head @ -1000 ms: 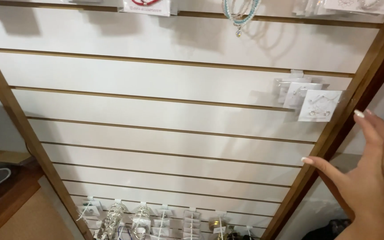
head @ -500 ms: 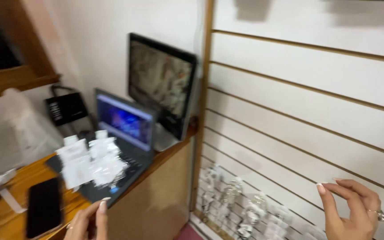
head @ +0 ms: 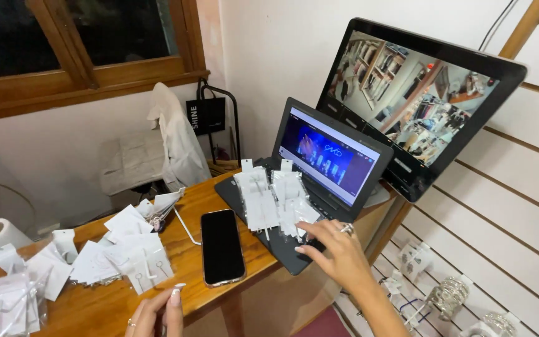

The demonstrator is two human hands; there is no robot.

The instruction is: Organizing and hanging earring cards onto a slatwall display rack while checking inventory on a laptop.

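Resting on laptop (head: 319,181), white jewellery cards (head: 272,201), just beyond right hand (head: 335,246)

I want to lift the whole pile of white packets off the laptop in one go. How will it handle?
The packets look thin, light and floppy, so probably easy to lift. They lie loosely fanned over the laptop, so the glossy sleeves may slide apart. The right hand already touches their edge.
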